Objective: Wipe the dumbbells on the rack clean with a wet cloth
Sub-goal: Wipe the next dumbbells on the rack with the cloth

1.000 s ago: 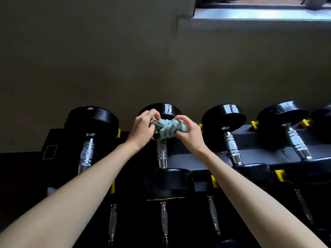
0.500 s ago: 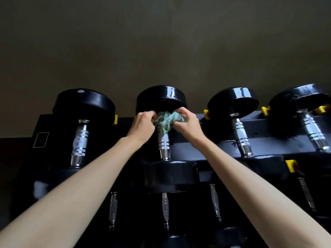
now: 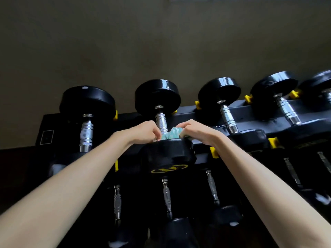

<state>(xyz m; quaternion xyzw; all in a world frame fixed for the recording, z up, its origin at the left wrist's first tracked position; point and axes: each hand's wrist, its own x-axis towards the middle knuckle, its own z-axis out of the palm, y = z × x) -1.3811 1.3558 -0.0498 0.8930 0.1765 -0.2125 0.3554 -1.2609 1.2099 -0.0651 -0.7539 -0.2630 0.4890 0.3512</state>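
Crumpled teal cloth (image 3: 172, 134) held against black chrome-handled dumbbell (image 3: 161, 122), fingers of left hand (image 3: 143, 131) and right hand (image 3: 198, 131) clamped on it.

It was a gym — black dumbbells (image 3: 157, 97) with chrome handles sat in rows on a tiered rack (image 3: 250, 111) against a plain wall (image 3: 161, 42).

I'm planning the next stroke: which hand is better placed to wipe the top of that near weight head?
Probably the right hand: more of the teal cloth bunches under its fingers, which lie over the near head. The left hand pinches only the cloth's edge.
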